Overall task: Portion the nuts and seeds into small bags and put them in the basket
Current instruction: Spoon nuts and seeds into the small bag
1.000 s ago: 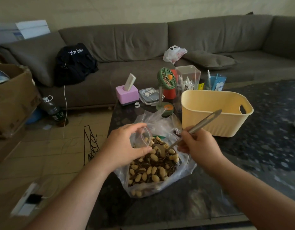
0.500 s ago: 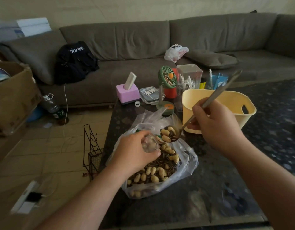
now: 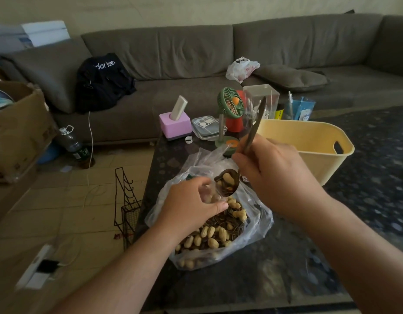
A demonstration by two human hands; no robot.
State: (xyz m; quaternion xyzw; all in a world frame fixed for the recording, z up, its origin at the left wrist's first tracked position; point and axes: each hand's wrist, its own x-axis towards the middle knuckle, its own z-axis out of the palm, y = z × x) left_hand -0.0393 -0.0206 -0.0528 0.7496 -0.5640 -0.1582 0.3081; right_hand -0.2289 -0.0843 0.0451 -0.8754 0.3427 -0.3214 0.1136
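spoonful tipping into small bag

left hand (image 3: 191,200) pinches small bag (image 3: 210,194) open over big bag (image 3: 218,234) w/ nuts and seeds (image 3: 209,236), so spills drop back. right hand (image 3: 275,175) grips spoon (image 3: 230,181), tilted at its mouth. basket (image 3: 309,141) close behind.

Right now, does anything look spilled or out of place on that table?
Nothing looks spilled. The nuts and seeds sit inside the big plastic bag, and the loaded spoon in the right hand tips over the small bag held by the left hand. The yellow basket stands upright.
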